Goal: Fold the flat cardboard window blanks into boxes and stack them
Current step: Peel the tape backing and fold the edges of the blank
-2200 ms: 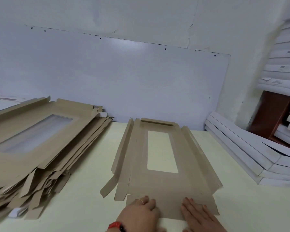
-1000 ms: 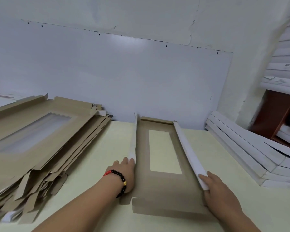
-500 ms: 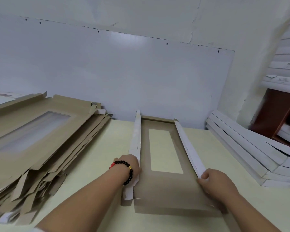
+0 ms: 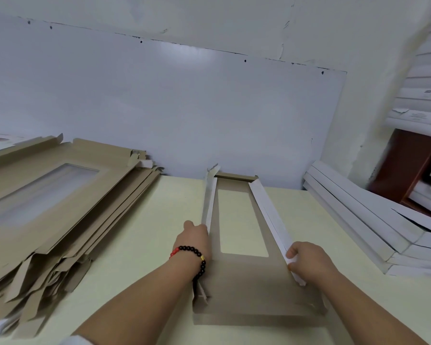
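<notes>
Now we pinch both side walls of the blank (image 4: pixel 246 282), left hand (image 4: pixel 195 241) and right hand (image 4: pixel 306 261), folding evenly inward along creases beyond our fingers.

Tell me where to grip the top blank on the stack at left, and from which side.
Probably the top blank's long right-hand edge, from the open table side; that edge overhangs the fanned stack, so fingers can slip beneath. The window film looks flimsy, so stay off it.

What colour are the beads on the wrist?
Mostly black, with a few red ones and one gold, on the beaded bracelet; the head view shows it.
</notes>
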`<state>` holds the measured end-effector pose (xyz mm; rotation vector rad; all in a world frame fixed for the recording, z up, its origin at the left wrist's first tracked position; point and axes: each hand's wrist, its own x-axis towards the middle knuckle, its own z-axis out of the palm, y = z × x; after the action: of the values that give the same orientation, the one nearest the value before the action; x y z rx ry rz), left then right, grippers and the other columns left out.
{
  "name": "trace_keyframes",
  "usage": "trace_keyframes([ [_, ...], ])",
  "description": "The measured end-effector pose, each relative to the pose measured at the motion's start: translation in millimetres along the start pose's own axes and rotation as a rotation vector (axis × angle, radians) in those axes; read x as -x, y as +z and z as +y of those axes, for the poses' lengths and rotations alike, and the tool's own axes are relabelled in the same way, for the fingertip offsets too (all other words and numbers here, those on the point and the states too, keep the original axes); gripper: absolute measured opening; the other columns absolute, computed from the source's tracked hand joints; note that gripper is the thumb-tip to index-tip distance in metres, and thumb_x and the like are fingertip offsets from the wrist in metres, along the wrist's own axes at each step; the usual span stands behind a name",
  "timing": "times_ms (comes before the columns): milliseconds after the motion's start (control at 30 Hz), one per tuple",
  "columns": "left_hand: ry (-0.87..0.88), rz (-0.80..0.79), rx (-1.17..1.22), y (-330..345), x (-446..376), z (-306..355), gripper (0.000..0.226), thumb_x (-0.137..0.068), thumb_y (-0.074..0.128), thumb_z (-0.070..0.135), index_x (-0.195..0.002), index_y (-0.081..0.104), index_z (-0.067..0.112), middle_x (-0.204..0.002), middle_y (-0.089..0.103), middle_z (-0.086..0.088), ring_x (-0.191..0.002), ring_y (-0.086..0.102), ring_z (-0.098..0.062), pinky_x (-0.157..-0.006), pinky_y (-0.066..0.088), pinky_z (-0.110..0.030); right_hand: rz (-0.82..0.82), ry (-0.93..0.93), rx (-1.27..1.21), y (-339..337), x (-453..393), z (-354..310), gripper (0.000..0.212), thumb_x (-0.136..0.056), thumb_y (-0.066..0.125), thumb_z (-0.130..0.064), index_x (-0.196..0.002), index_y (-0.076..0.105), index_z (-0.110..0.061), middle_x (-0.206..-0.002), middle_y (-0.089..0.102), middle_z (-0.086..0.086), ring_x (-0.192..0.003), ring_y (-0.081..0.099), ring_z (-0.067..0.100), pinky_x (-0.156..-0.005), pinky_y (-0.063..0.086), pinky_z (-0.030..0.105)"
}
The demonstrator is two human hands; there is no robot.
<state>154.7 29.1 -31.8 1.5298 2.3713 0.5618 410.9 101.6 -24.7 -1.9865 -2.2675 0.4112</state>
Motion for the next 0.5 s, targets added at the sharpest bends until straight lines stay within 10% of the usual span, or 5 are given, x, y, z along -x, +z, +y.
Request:
trace_keyframes([
  [133, 0.063, 0.043, 0.028, 1.4, -0.2, -4.3, 0.027, -0.081, 0.045, 0.0, -0.099, 0.061, 0.014, -0.104, 0.035, 0.0, -0.077, 0.055, -0.021, -0.07, 0.046, -0.027, -0.058, -0.045, 0.046, -4.5, -2.3, 4.2, 0.021, -0.08, 0.058, -0.014, -0.098, 0.064, -0.022, -0.105, 0.061, -0.007, -0.093, 0.056, 0.013, -0.076, 0.046, 0.024],
  [300, 0.315, 0.039, 0.025, 1.5, -1.8, -20.8, 0.027, -0.086, 0.041, 0.006, -0.087, 0.066, 0.015, -0.116, 0.05, 0.008, -0.096, 0.055, -0.017, -0.08, 0.038, -0.019, -0.216, -0.086, -0.081, -19.9, 4.7, 6.7, 0.025, -0.088, 0.048, -0.013, -0.107, 0.061, -0.002, -0.086, 0.055, 0.005, -0.047, 0.049, 0.019, -0.041, 0.04, 0.021],
  [500, 0.456, -0.163, 0.137, -12.8, 4.3, -46.8, 0.042, -0.075, 0.043, -0.009, -0.07, 0.072, 0.021, -0.098, 0.06, 0.016, -0.1, 0.059, -0.008, -0.089, 0.043, -0.013, -0.367, -0.095, -0.195, -40.1, 19.1, 19.9, 0.03, -0.094, 0.043, -0.011, -0.108, 0.069, -0.014, -0.085, 0.061, 0.006, -0.067, 0.052, 0.018, -0.061, 0.046, 0.026],
])
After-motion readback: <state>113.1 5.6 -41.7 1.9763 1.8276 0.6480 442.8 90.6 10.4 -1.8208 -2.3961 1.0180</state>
